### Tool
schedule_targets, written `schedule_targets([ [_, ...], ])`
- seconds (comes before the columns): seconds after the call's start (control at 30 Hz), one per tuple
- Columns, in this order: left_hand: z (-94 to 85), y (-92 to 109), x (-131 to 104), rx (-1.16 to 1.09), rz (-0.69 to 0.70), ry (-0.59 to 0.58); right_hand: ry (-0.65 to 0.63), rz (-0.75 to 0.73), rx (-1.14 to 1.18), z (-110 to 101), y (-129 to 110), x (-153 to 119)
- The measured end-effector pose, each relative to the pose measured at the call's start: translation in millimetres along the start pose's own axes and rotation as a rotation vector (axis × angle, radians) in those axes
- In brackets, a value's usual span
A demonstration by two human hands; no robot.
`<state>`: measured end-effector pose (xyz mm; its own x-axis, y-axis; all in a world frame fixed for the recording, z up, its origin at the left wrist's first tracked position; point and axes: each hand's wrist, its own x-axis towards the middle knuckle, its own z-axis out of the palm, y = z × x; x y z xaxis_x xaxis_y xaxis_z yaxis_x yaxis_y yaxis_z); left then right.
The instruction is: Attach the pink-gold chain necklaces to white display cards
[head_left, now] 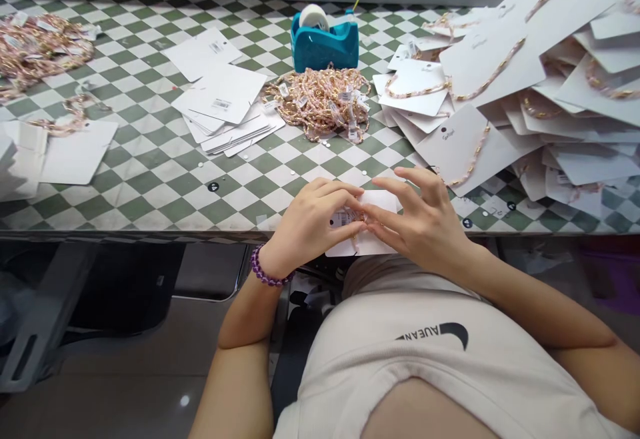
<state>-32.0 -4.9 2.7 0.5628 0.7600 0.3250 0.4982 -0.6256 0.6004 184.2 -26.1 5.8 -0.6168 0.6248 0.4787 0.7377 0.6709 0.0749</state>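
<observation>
At the table's front edge lies a white jewelry card (367, 246), its near edge jutting past the tabletop. Over its middle, a small pink and gold beaded bracelet (364, 218) shows in part between my fingertips, with a barcode label (345, 216) next to it. My left hand (317, 216), a purple bead bracelet on its wrist, pinches at the beads from the left. From the right, thumb and index finger of my right hand (425, 219) close on the same spot, its other fingers lifted. The exact grip point is partly hidden by the fingers.
A pile of beaded strands (323, 102) lies before a teal tape dispenser (326, 46). Blank cards (230, 96) are stacked left of it. Carded bracelets (493, 69) heap up at right. Another strand pile (43, 49) and more cards (80, 152) are far left.
</observation>
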Motion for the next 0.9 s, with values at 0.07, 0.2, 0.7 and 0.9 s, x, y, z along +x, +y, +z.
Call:
schedule_targets([
  [0.07,0.0,-1,0,-0.006,0.002,0.007,-0.039,-0.001,-0.012,1,0,-2],
  [0.2,0.7,-1,-1,-0.005,0.001,0.020,-0.062,0.024,-0.018,6,-4,-5],
  [0.7,0.4,-1,1,0.011,-0.035,0.008,0.203,0.089,0.227,7,1,-4],
  [0.9,7.4,1,2,0.110,-0.077,0.015,0.107,0.059,0.119,2,-15,-21],
])
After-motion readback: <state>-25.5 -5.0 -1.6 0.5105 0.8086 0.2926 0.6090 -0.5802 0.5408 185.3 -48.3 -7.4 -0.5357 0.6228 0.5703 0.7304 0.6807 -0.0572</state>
